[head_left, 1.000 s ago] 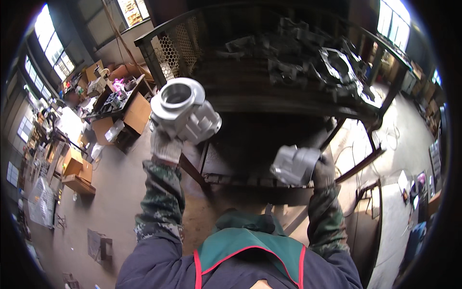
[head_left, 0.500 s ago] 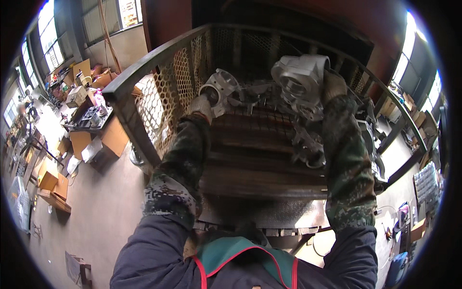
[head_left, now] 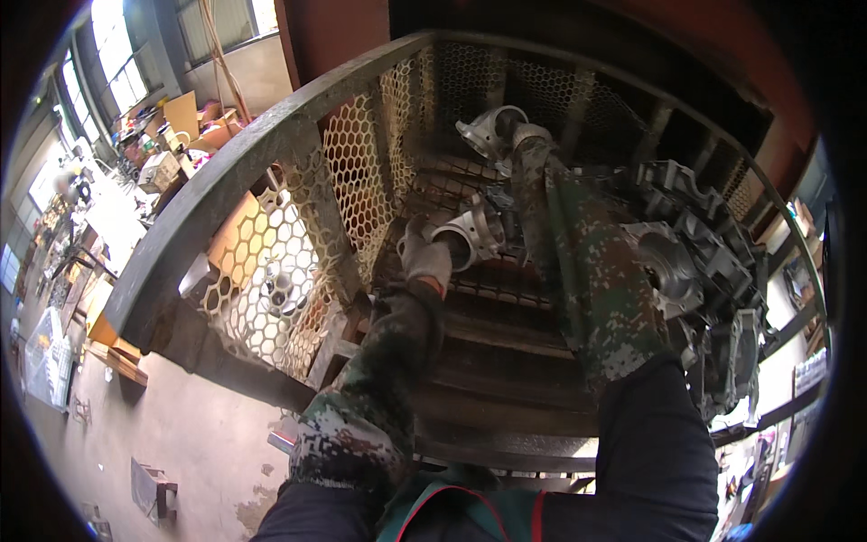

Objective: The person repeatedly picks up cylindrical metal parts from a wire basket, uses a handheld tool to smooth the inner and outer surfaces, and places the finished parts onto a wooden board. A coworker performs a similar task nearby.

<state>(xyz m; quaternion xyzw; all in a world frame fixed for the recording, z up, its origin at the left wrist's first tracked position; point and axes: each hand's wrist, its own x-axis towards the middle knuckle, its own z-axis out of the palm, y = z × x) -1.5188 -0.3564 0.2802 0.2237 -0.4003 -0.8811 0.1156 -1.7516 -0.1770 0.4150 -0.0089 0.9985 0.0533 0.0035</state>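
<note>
My right hand (head_left: 531, 135), in a pale glove, reaches to the far part of the mesh-sided metal cage (head_left: 217, 163). Its fingers are closed on a silver metal casting (head_left: 484, 133) with a round opening, and the casting partly hides them. Nearer to me, my gloved left hand (head_left: 424, 256) is beside a second metal casting (head_left: 479, 230), whose dark bore faces the hand. The left fingers show apart from that casting, on its left side; the thumb side is at its rim. Slats and a grid form the cage floor (head_left: 506, 361) beneath.
Several grey castings (head_left: 668, 262) are piled along the right of the cage, partly behind my right sleeve. Honeycomb mesh (head_left: 352, 172) with a torn edge lines the left side. Beyond the cage are cardboard boxes (head_left: 113, 343) and a small dark stool-like object (head_left: 153, 488) on the floor.
My view has shifted. The right hand has carried its casting from the right side toward the far middle of the cage. The left hand has loosened from the casting it was gripping.
</note>
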